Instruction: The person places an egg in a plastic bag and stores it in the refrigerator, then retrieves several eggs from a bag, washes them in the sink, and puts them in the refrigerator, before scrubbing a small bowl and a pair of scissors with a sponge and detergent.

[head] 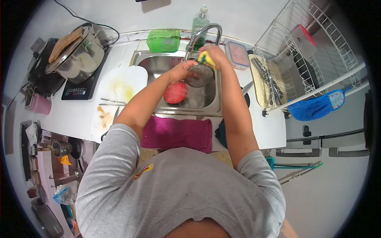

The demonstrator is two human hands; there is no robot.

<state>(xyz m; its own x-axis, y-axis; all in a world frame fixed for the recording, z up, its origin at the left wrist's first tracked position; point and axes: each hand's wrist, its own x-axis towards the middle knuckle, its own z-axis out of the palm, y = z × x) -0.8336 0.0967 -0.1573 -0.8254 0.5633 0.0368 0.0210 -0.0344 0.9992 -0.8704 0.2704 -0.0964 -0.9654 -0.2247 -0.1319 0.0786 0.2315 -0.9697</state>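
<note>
My left hand grips the rim of a round grey kitchen vessel, tilted over the sink; I cannot tell whether it is mesh or solid. In my right hand is a yellow and green sponge, pressed near the vessel's upper rim. Both hands are just below the curved metal faucet. Lower in the stainless steel sink lies a red bowl, partly under the left hand and forearm.
Left of the sink are a stained white cutting board, knives and a pot on an induction cooktop. A green container and dish soap bottle stand behind. On the right are a lidded container and a wire dish rack. A magenta towel lies in front.
</note>
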